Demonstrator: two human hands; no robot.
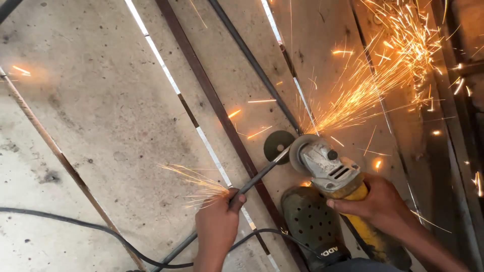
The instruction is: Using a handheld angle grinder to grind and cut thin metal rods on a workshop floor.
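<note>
Fingers (pixel 237 199) grip a metal rod (pixel 259 176); right hand (pixel 375 201) holds the grinder (pixel 327 168)

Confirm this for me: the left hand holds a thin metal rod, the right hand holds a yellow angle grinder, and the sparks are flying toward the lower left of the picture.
Not quite. The left hand does grip the thin metal rod, and the right hand holds the yellow angle grinder. But the head view shows the main spray of sparks flying toward the upper right, not the lower left.
</note>
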